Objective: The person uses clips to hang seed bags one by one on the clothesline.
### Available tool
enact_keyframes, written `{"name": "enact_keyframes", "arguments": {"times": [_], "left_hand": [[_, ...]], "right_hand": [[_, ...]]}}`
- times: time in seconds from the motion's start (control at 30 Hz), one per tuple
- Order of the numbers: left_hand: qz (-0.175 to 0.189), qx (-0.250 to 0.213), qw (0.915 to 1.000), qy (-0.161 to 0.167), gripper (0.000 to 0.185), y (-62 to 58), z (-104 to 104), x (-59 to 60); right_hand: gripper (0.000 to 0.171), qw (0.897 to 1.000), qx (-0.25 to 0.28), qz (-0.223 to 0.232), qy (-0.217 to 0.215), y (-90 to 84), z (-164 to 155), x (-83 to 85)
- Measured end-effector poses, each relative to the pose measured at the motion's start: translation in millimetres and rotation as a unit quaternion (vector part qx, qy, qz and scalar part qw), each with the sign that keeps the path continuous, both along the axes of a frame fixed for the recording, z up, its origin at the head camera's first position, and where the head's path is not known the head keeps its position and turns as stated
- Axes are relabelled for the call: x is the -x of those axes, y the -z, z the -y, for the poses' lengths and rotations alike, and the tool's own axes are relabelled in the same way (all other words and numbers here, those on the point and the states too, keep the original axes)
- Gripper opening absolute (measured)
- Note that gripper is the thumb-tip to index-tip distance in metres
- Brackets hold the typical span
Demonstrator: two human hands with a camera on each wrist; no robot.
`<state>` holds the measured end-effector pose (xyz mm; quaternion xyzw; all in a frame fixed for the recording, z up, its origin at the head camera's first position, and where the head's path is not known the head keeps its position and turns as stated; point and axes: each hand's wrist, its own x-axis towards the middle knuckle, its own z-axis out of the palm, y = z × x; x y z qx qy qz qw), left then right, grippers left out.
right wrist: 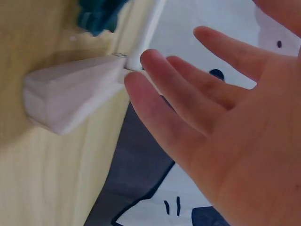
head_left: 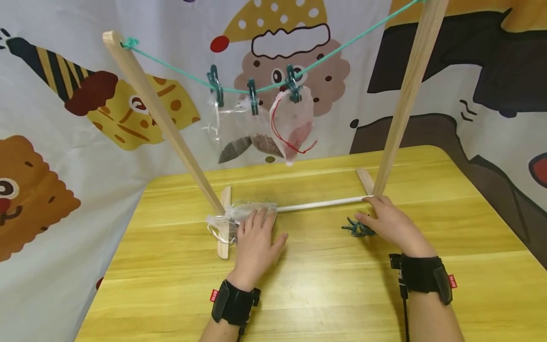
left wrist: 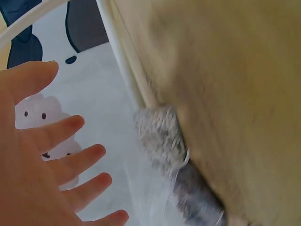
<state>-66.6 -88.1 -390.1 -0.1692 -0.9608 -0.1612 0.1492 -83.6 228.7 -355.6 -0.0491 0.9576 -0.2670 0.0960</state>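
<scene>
My left hand [head_left: 256, 230] lies flat with straight fingers on a sheer pouch [head_left: 245, 210] of dark filling, which rests on the yellow table [head_left: 325, 285] by the left foot of a wooden rack [head_left: 171, 128]. In the left wrist view the fingers [left wrist: 70, 155] are spread, the pouch [left wrist: 162, 139] just beyond them. My right hand [head_left: 378, 216] rests open at the base of the right post [head_left: 406, 95], fingertips at the white crossbar [head_left: 320, 204], beside teal clothespins [head_left: 358, 229] on the table. The right wrist view shows straight fingers [right wrist: 169, 99] near the wooden foot [right wrist: 70, 101].
A green string [head_left: 179, 72] sags between the posts. Three teal pegs [head_left: 253, 95] hold sheer pouches [head_left: 292, 123] on it, one with a red cord. A cartoon-print curtain [head_left: 64, 156] hangs behind and left of the table.
</scene>
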Motion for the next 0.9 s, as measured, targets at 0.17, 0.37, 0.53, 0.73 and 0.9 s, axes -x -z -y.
{"name": "enact_keyframes", "arguments": {"times": [0.17, 0.37, 0.53, 0.73, 0.9], "left_hand": [[0.011, -0.003, 0.9997, 0.02, 0.054, 7.1, -9.7, -6.0], [0.029, -0.003, 0.9985, 0.046, 0.054, 9.9, -18.1, -10.1], [0.044, -0.007, 0.9973, 0.058, 0.055, 7.1, -19.8, -12.5], [0.075, -0.026, 0.9939, 0.077, 0.054, 4.0, -22.9, -14.6], [0.089, -0.038, 0.9913, 0.089, 0.051, 4.4, -24.5, -15.9]], "right_hand": [[0.084, 1.0, 0.002, 0.014, 0.004, 14.0, -1.2, 3.5], [0.063, 0.999, -0.03, 0.001, 0.013, 22.9, 0.5, 5.8], [0.043, 0.998, -0.058, -0.019, 0.017, 28.5, 2.7, 8.5], [0.049, 0.996, -0.085, -0.021, 0.031, 32.7, 5.8, 10.4], [0.05, 0.995, -0.091, -0.01, 0.035, 35.4, 8.9, 11.1]]}}
